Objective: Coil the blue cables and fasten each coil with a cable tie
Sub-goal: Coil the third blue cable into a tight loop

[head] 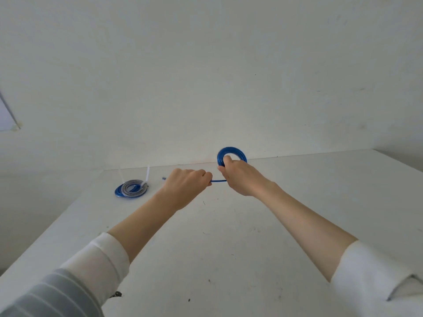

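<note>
My right hand grips a coil of blue cable and holds it upright above the white table, near the far edge. A short straight run of the same cable stretches from the coil to my left hand, which pinches it. The cable's loose end pokes out on the left of that hand. At the far left of the table lie a flat blue coil and a grey coil stacked on it, each with a white cable tie sticking up.
A white wall rises right behind the table's far edge. The table's left edge runs diagonally toward me, and its far right corner is in view. Small dark specks dot the tabletop.
</note>
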A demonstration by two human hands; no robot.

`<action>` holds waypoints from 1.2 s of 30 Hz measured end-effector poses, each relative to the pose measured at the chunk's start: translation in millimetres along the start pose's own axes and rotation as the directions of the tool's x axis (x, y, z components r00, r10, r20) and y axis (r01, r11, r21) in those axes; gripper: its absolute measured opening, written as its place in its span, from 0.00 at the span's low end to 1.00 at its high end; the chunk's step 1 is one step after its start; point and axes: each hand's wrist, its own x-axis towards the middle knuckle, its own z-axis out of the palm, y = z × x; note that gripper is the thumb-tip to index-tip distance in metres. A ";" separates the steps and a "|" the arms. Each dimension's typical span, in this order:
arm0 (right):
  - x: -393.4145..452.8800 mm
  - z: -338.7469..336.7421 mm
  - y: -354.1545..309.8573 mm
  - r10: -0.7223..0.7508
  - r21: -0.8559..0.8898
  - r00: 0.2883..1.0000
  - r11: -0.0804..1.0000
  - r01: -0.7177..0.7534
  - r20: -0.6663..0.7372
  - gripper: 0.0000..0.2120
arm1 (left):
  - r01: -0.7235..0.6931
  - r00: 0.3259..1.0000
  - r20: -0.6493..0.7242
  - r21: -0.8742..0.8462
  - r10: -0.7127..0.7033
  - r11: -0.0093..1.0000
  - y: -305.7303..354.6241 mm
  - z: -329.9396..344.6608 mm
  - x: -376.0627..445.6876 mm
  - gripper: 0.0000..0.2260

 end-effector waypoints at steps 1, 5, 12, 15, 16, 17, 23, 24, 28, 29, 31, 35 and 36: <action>-1.5 3.1 -1.5 0.019 0.034 0.999 0.999 -0.020 0.037 0.11 | -0.029 0.998 -0.054 0.041 0.031 0.999 -4.4 -4.5 -1.5 0.08; -6.6 9.5 -13.1 0.055 0.310 0.995 0.947 -0.079 0.085 0.15 | -0.085 0.982 -0.149 0.184 0.113 0.979 -22.1 -15.5 1.2 0.08; -14.6 6.5 -34.0 -0.004 0.541 1.000 0.841 0.009 -0.010 0.17 | -0.026 0.986 -0.169 -0.199 -0.008 0.980 -47.8 -18.6 13.1 0.06; -14.7 5.1 -37.3 0.028 0.644 0.999 0.765 -0.010 -0.019 0.18 | -0.021 0.984 -0.172 -0.405 -0.053 0.914 -51.3 -18.6 12.0 0.07; -14.7 4.4 -38.8 0.042 0.687 0.999 0.727 -0.018 -0.018 0.18 | -0.029 0.981 -0.183 -0.455 -0.061 0.890 -51.3 -18.6 11.4 0.07; -14.6 3.4 -40.4 0.055 0.723 0.998 0.690 -0.026 -0.016 0.19 | -0.044 0.978 -0.199 -0.498 -0.065 0.866 -51.3 -18.3 10.9 0.06; -14.7 -9.7 -50.1 0.009 0.855 0.999 0.517 -0.032 0.031 0.22 | -0.091 0.936 -0.320 -0.621 -0.146 0.778 -49.5 -24.7 16.4 0.08; -14.9 -12.3 -50.9 0.022 0.869 0.999 0.494 -0.034 0.026 0.22 | -0.091 0.932 -0.322 -0.649 -0.165 0.755 -49.2 -26.0 17.3 0.09; -14.8 -20.1 -53.4 0.042 0.924 0.999 0.381 -0.040 0.027 0.21 | -0.049 0.913 -0.295 -0.765 -0.282 0.642 -44.6 -27.7 18.3 0.11; -14.8 -21.1 -54.8 0.035 0.938 0.999 0.343 -0.047 0.037 0.21 | -0.043 0.908 -0.285 -0.793 -0.307 0.608 -42.7 -27.6 18.4 0.12; -15.2 -23.0 -58.0 0.014 0.967 0.999 0.250 -0.052 0.050 0.20 | -0.032 0.900 -0.254 -0.848 -0.354 0.528 -39.3 -26.7 18.7 0.12; -15.2 -29.9 -59.5 0.004 0.997 1.000 0.076 -0.031 0.031 0.21 | 0.016 0.895 -0.146 -0.934 -0.421 0.358 -33.8 -25.9 16.4 0.11; -14.8 -31.3 -58.8 0.003 0.998 1.000 0.060 -0.029 0.028 0.21 | 0.012 0.896 -0.130 -0.949 -0.425 0.316 -32.6 -26.0 15.1 0.11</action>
